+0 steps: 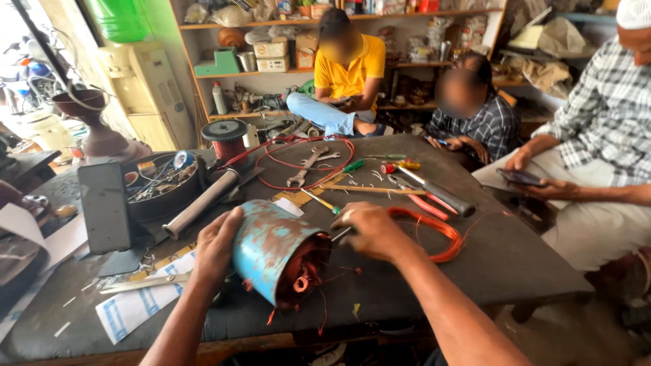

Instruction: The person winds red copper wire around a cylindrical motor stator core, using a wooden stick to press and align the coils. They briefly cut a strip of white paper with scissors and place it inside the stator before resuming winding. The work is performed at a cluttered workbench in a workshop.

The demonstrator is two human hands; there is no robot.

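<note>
A rusty blue motor stator (270, 247) lies on its side on the dark workbench (515, 257), its open end with copper windings (304, 274) facing me. My left hand (218, 245) grips the stator's left side. My right hand (369, 229) is closed on a thin metal tool (341, 234) whose tip points toward the stator's upper rim. A coil of orange wire (434, 234) lies just right of my right hand.
Wrenches (306, 167), screwdrivers (400, 165), a hammer (434, 192) and a red wire loop (305, 149) are spread over the bench's far half. A bowl of parts (163, 183), a metal tube (201, 203) and a phone (104, 207) sit left. Three people sit behind and to the right.
</note>
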